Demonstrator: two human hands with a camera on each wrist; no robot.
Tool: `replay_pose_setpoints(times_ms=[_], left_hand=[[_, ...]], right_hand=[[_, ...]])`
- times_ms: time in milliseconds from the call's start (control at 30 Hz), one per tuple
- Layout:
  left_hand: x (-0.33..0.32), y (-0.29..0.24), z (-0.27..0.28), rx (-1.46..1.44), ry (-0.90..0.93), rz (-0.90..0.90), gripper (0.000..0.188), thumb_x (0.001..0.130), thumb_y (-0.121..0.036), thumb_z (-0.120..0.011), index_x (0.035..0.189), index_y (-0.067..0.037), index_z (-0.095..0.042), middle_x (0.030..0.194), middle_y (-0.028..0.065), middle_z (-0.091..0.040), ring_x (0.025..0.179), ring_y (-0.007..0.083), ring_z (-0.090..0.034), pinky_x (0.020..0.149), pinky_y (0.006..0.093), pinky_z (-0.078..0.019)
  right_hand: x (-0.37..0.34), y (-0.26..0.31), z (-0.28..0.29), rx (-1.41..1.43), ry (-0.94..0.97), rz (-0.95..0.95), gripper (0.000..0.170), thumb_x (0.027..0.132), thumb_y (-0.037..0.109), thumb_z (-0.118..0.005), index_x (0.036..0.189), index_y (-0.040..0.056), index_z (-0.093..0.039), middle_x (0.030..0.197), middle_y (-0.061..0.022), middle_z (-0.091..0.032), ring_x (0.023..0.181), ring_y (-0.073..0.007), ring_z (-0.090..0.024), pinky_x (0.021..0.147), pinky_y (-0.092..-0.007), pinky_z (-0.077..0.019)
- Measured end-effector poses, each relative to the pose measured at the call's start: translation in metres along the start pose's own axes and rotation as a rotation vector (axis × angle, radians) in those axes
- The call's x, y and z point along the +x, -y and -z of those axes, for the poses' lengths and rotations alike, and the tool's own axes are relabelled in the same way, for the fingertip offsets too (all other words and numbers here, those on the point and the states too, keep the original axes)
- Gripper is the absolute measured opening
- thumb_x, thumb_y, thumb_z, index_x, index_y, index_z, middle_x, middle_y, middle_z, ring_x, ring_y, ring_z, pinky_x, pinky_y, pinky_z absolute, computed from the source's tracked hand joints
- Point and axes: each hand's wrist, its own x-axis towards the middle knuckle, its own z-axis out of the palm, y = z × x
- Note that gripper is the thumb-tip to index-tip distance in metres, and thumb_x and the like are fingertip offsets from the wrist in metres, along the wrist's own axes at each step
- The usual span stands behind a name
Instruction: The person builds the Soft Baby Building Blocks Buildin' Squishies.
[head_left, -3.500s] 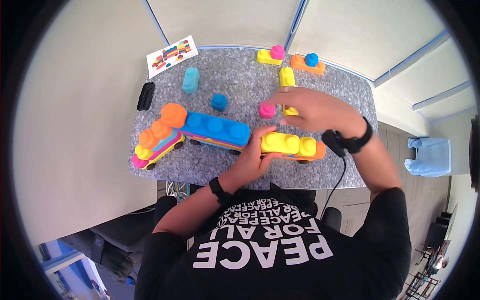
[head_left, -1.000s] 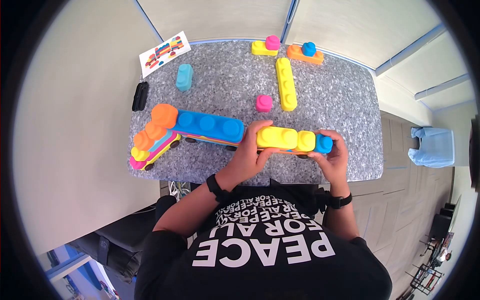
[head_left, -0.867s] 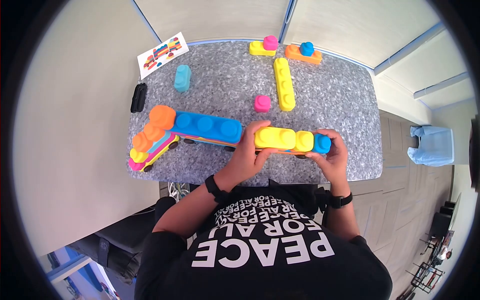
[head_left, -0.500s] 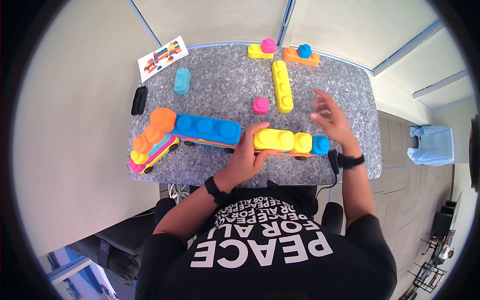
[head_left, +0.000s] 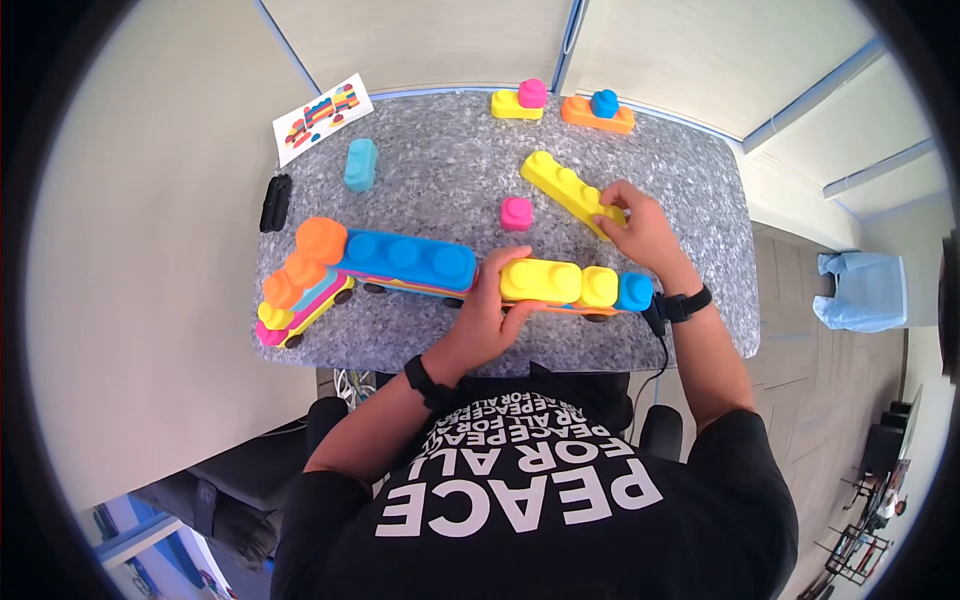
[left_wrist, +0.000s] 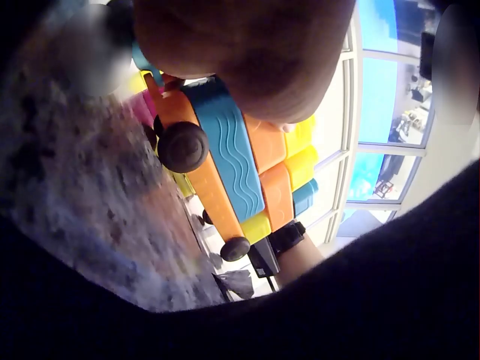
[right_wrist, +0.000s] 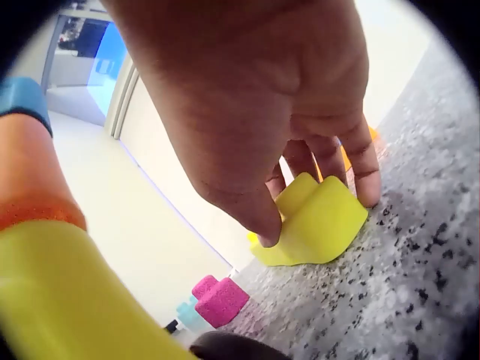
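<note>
My left hand (head_left: 480, 318) holds the front of a wheeled toy wagon, thumb on the near side and fingers on the far side. Yellow blocks (head_left: 540, 280) top the wagon, with a small blue block (head_left: 634, 292) at its right end. The left wrist view shows its orange and teal side (left_wrist: 229, 150) and black wheels (left_wrist: 183, 146). My right hand (head_left: 640, 230) pinches the near end of a long yellow block (head_left: 560, 185), which lies slanted on the table. From the right wrist, thumb and fingers straddle this yellow block (right_wrist: 322, 225). A pink block (head_left: 516, 214) sits to its left.
Left of my left hand stands a blue-topped wagon (head_left: 410, 258) behind an orange-topped front car (head_left: 305, 270). Further back are a teal block (head_left: 361, 165), a picture card (head_left: 322, 118), a black case (head_left: 275, 204), a yellow-and-pink pair (head_left: 517, 104) and an orange-and-blue pair (head_left: 598, 114).
The small blue block went from the table's middle onto the wagon's right end. My right hand let go of it, moved up and took the long yellow block, which has turned. My left hand stays put.
</note>
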Motion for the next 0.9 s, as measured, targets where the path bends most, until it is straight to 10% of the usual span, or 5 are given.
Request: replay_pose_setpoints(times_ms=[300,567,900], left_hand=[[0.0,-0.001,-0.002,-0.024,-0.006,0.0,0.079,0.102,0.003,-0.081,0.169,-0.004,-0.039,0.154,0.0213,-0.062,0.139,0.0332,-0.067,0.122,0.0472,-0.0527],[0.007,-0.016,-0.005,0.067,-0.063,-0.141,0.101,0.101,0.003,-0.082,0.181,0.0,-0.021,0.172,0.0264,-0.046,0.157,0.0367,-0.055,0.128,0.0482,-0.0499],[0.019,-0.028,0.002,0.196,-0.017,-0.21,0.111,0.098,0.004,-0.087,0.181,0.0,-0.014,0.177,0.0293,-0.037,0.166,0.0446,-0.044,0.134,0.0526,-0.0432]], right_hand=[[-0.073,0.009,0.034,0.751,-0.238,-0.149,0.02,0.12,0.013,-0.063,0.138,0.0048,-0.066,0.126,-0.0078,-0.074,0.095,-0.0146,-0.07,0.086,-0.0327,-0.06],[-0.108,0.073,0.044,0.524,-0.302,0.182,0.018,0.118,0.006,-0.065,0.129,-0.0005,-0.077,0.146,-0.0163,-0.071,0.133,-0.0244,-0.068,0.115,-0.0388,-0.0536],[-0.112,0.074,0.024,0.382,-0.252,0.3,0.017,0.11,0.01,-0.077,0.126,0.0059,-0.079,0.151,-0.0202,-0.07,0.135,-0.0331,-0.068,0.113,-0.0444,-0.055]])
